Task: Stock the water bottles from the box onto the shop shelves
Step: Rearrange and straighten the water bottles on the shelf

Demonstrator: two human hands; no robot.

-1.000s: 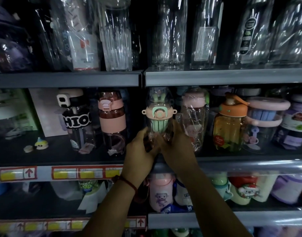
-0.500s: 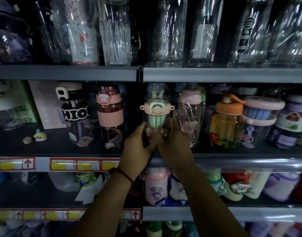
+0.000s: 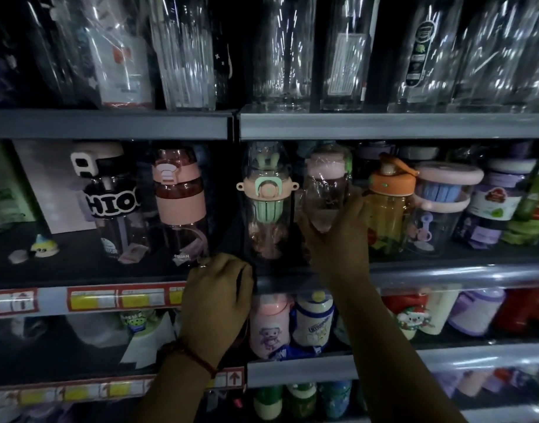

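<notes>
A clear bottle with a green bunny lid (image 3: 266, 203) stands on the middle shelf (image 3: 445, 274), and neither hand touches it. Just to its right, my right hand (image 3: 338, 242) grips the lower part of a plastic-wrapped bottle with a pink lid (image 3: 326, 184). My left hand (image 3: 216, 297) is lower, at the shelf's front edge below the bunny bottle. Its fingers are curled, and I see nothing in them. The box is out of view.
An orange-lid bottle (image 3: 387, 209) and pink-lid jars (image 3: 442, 203) crowd the right of the middle shelf. A black bottle (image 3: 112, 203) and a pink-band bottle (image 3: 179, 203) stand to the left. Tall clear bottles (image 3: 280, 56) fill the upper shelf (image 3: 109, 125). The lower shelf holds printed children's bottles (image 3: 271, 325).
Both hands have let go of the bunny bottle. My right hand moved right onto the pink-lid wrapped bottle. My left hand dropped to the shelf's front edge.
</notes>
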